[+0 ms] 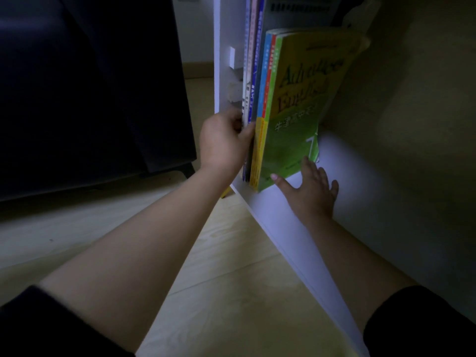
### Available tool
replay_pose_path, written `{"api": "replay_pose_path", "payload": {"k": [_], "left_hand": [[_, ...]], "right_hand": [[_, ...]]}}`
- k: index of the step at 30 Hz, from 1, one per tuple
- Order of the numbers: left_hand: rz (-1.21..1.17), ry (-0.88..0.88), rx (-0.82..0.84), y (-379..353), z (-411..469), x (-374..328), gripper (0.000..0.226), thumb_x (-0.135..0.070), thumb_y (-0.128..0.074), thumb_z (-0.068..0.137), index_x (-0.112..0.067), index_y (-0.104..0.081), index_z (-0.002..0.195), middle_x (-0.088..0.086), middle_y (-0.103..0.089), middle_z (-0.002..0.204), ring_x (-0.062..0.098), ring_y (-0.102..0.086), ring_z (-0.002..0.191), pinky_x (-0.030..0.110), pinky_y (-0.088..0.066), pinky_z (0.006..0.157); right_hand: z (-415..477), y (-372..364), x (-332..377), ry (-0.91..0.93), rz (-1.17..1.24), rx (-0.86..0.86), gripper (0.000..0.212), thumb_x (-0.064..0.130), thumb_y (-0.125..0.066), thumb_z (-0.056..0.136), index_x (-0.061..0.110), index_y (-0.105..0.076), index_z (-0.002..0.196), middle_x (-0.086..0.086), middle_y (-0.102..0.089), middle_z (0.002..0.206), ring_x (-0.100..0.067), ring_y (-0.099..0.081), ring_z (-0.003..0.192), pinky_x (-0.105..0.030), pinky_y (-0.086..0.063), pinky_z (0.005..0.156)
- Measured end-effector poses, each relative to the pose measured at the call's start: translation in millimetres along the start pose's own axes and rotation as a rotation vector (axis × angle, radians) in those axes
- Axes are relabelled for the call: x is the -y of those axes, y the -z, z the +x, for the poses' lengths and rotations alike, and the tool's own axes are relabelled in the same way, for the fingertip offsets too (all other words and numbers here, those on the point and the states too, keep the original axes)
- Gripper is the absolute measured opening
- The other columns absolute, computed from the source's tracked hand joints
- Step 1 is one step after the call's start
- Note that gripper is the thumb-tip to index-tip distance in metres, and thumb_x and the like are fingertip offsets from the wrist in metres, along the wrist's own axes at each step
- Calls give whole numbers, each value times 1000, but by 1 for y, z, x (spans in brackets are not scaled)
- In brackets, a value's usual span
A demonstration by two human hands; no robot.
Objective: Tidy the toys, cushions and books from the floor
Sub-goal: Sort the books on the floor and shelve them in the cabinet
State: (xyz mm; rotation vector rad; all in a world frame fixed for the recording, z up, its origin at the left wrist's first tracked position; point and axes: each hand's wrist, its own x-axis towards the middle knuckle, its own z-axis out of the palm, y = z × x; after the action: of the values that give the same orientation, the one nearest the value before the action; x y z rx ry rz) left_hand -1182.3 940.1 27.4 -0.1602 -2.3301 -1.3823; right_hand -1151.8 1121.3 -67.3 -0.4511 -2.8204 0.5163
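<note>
The left hand (224, 143) grips the near edges of thin pale- and blue-spined books (251, 73) standing in the white wooden shelf (283, 228). A green paperback textbook (296, 112) stands just beside them. The right hand (311, 186) lies flat on the shelf, fingers spread, touching the textbook's lower edge.

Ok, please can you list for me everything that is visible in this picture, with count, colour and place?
green book: one, green-yellow cover, right end of row, leaning right
other books: several, blue, red, pink, yellow spines, upright left of it
shelf: one, white, under the books
floor: one, light wood, below shelf
furniture: one, dark, far left
left hand: one, grips other books' spines
right hand: one, flat on shelf, touching green book
</note>
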Motion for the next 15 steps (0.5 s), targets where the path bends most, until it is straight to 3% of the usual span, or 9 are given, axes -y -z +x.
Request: {"api": "replay_pose_path", "payload": {"k": [6,12,15], "left_hand": [[-87,-3,57,4,1,5,14,-25,-67,86,-13,-71,93,0,-72,84,11,-67,79,38,-58,71],[-118,0,132,8,-4,6,19,-21,-63,90,-12,-69,106,-1,-71,94,6,-67,86,33,-58,79],[-175,59,192,4,-11,10,27,-26,-63,87,-14,-65,111,-1,-71,101,8,-68,90,37,-58,83]], "right_hand": [[2,0,-1,-4,-12,5,99,83,-39,74,24,-21,152,0,-24,158,-20,-16,147,-51,-5,116],[3,-3,1,-6,-39,-2,100,85,-35,74,24,-19,152,-2,-23,159,-22,-15,147,-53,-5,115],[5,-5,2,-10,-77,-15,100,85,-34,75,24,-19,152,-3,-24,158,-22,-16,146,-54,-6,115]]}}
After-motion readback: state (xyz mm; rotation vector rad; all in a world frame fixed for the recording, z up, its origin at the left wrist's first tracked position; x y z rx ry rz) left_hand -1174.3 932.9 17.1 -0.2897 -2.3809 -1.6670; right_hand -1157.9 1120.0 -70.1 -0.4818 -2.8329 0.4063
